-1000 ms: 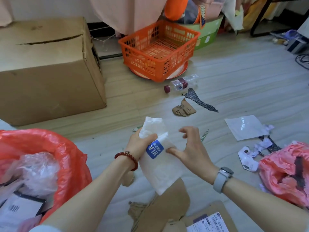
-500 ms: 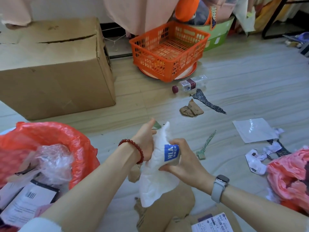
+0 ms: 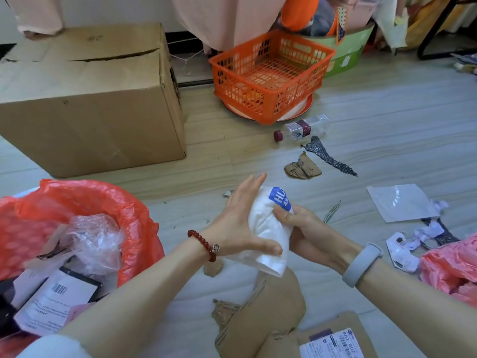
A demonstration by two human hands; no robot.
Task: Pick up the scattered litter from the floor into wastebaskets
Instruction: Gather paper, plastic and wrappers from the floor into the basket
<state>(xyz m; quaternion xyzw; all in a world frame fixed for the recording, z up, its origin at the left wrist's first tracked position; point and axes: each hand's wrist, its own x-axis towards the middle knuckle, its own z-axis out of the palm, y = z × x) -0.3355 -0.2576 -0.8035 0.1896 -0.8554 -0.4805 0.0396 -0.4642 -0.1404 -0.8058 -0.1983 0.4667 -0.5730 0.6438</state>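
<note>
— What had moved since a second before?
— The white bag (image 3: 268, 228) had been squeezed from a loose sheet into a tighter roll, and both hands had closed in on it. The view had also swung a little, so the cardboard box (image 3: 87, 99) sat further right.
— How did the left hand (image 3: 240, 223) lie?
— Flat against the bag's left side, its fingers (image 3: 254, 180) straight and together, the thumb pressed across the lower end.
— And the right hand (image 3: 307, 233)?
— Its fingers were curled round the bag's right side, the thumb clamped just under the blue label (image 3: 280, 198).
— Where was the bag?
— Held above the floor (image 3: 387, 125), between the two hands, just right of the wastebasket (image 3: 77, 202) with the red liner, which already held clear plastic and printed paper.
— What else lay on the floor?
— A plastic bottle (image 3: 302, 129) near the orange basket (image 3: 271, 73), a scrap of brown cardboard (image 3: 302, 169), a patterned strip beside it, a clear pouch (image 3: 400, 202) and torn paper to the right.
</note>
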